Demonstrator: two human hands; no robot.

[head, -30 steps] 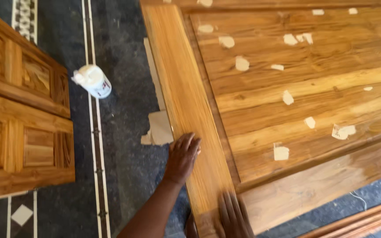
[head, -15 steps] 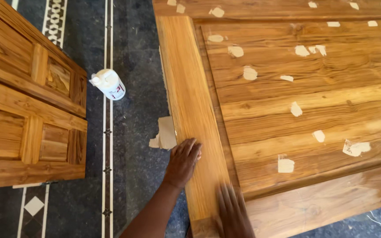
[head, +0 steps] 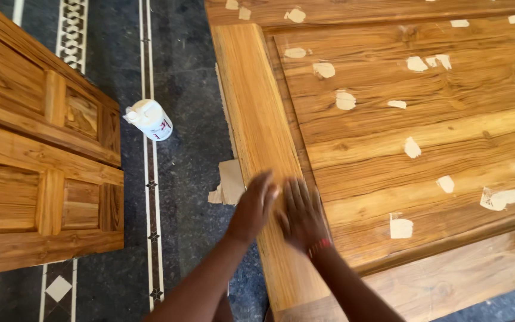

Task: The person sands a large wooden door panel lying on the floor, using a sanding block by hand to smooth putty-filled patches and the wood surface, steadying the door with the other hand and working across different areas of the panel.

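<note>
A large wooden door panel [head: 388, 131] lies flat, dotted with several pale filler patches. Both hands rest side by side on its left frame rail [head: 257, 119]. My left hand [head: 253, 206] lies at the rail's outer edge, fingers together and slightly blurred. My right hand [head: 300, 213] presses flat on the rail with fingers apart; a red band circles its wrist. Whether anything lies under either palm cannot be seen.
A white plastic bottle [head: 149, 119] lies on the dark patterned floor [head: 180, 89] left of the panel. Pale scraps of paper [head: 227, 183] sit beside the rail. Another wooden panelled door [head: 37, 155] lies at the far left.
My right hand has slid up the rail from the bottom edge to lie beside my left hand. The left hand moved slightly onto the rail. The view shifted a little.
</note>
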